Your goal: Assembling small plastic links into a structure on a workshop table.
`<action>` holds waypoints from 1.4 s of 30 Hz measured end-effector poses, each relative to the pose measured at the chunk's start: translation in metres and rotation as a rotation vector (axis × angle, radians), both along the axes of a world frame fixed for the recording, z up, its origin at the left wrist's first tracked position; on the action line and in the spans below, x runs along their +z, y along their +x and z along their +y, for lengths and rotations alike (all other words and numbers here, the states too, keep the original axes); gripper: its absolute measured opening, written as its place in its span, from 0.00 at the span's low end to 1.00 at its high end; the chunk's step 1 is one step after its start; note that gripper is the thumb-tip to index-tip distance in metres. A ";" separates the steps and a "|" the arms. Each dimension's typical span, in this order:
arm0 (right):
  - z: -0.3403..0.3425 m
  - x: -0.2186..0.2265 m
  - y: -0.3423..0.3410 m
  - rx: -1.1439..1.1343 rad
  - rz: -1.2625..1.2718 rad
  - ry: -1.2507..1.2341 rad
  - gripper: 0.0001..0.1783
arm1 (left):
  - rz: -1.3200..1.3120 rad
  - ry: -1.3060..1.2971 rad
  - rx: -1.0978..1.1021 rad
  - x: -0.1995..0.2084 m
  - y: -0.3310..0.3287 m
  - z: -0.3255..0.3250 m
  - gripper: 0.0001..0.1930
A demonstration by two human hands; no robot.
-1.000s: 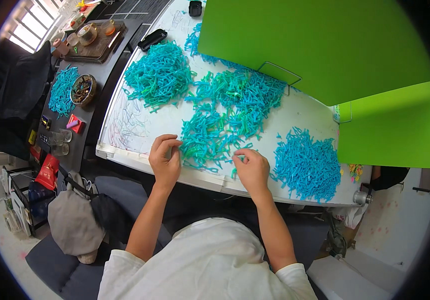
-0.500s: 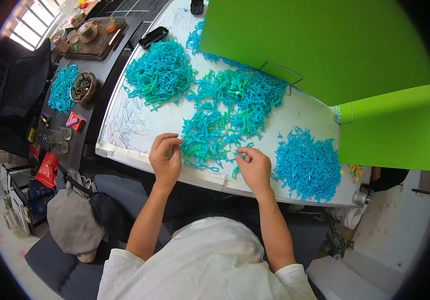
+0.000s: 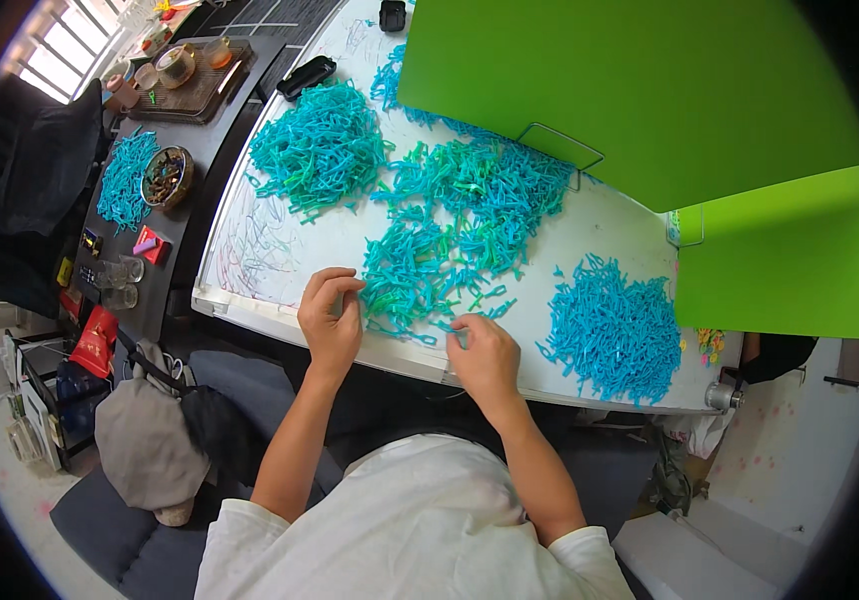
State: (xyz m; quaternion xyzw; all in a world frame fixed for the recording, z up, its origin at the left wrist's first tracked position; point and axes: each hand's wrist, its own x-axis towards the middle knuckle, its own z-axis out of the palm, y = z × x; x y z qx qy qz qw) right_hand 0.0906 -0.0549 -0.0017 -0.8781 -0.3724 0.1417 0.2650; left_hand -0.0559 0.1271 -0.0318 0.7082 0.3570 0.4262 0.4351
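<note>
My left hand (image 3: 332,322) hovers at the near left edge of a loose, mixed pile of small blue and green plastic pieces with looped ends (image 3: 410,265). Its fingers are curled toward the thumb, and whatever they may hold is too small to make out. Just right of it, my right hand (image 3: 488,362) is low over the table's near edge. Its thumb and forefinger close at one small blue looped piece (image 3: 445,326). A few more loose pieces (image 3: 498,310) lie beyond its knuckles.
A heap of blue pieces (image 3: 615,330) lies on the white table (image 3: 285,255) at the right, and a blue-green heap (image 3: 320,145) at the far left. Green panels (image 3: 630,90) stand on wire supports at the back right. A dark side table (image 3: 215,130) holds a tray, glasses and more pieces.
My right hand has moved left and slightly nearer to me, toward the near edge of the mixed pile. My left hand has stayed in place.
</note>
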 end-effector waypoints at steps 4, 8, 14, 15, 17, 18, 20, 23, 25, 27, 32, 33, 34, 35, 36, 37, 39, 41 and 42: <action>-0.027 0.001 0.017 -0.158 0.064 0.114 0.06 | 0.003 0.003 -0.002 0.001 0.001 0.000 0.10; -0.037 0.007 0.031 -0.355 0.519 0.159 0.06 | 0.006 0.005 -0.008 0.001 0.001 -0.001 0.11; -0.049 0.013 0.049 -0.456 1.782 0.448 0.09 | -0.007 -0.005 -0.007 0.000 0.002 -0.001 0.11; -0.050 0.013 0.049 -0.437 1.912 0.524 0.08 | -0.002 0.002 -0.010 0.000 0.002 -0.001 0.11; -0.052 0.010 0.050 -0.417 2.037 0.603 0.08 | -0.005 -0.007 -0.010 0.000 0.001 -0.001 0.11; -0.053 0.007 0.050 -0.312 2.135 0.670 0.09 | -0.006 -0.014 -0.008 0.000 0.001 -0.001 0.11; -0.054 0.004 0.052 -0.203 2.225 0.738 0.10 | 0.001 -0.029 -0.021 0.001 -0.001 -0.001 0.11; -0.054 0.003 0.051 -0.122 2.298 0.771 0.10 | 0.005 -0.050 -0.031 -0.001 -0.002 -0.001 0.11; -0.053 0.001 0.051 -0.110 2.286 0.779 0.10 | 0.000 -0.055 -0.028 -0.003 -0.002 0.000 0.11; -0.053 0.006 0.053 -0.228 2.122 0.687 0.09 | -0.002 -0.015 -0.007 -0.004 -0.001 0.000 0.11; -0.029 0.014 0.029 -0.485 1.048 0.304 0.08 | -0.001 -0.032 -0.001 0.000 0.001 -0.001 0.11; -0.029 0.009 0.026 -0.371 0.673 0.251 0.07 | -0.008 -0.036 -0.002 -0.001 0.001 -0.001 0.11; -0.028 0.006 0.023 -0.253 0.299 0.195 0.07 | -0.006 -0.035 -0.002 -0.001 0.002 -0.001 0.11; -0.027 0.004 0.019 -0.253 0.301 0.196 0.07 | 0.000 -0.026 -0.003 0.000 0.002 -0.001 0.11; -0.023 0.008 0.015 -0.195 0.241 0.191 0.06 | 0.008 -0.017 -0.003 -0.001 0.001 -0.001 0.11; -0.020 0.011 0.010 -0.138 0.180 0.186 0.05 | 0.010 -0.017 -0.001 -0.002 0.001 -0.001 0.11; -0.011 0.014 0.004 -0.083 0.145 0.192 0.06 | -0.005 -0.034 0.009 -0.003 0.001 -0.001 0.10; -0.004 0.012 0.004 -0.047 0.104 0.201 0.06 | -0.008 -0.032 0.007 -0.002 0.001 -0.001 0.11; -0.001 0.012 0.008 -0.046 0.105 0.201 0.06 | -0.009 -0.030 0.007 -0.002 0.001 -0.001 0.11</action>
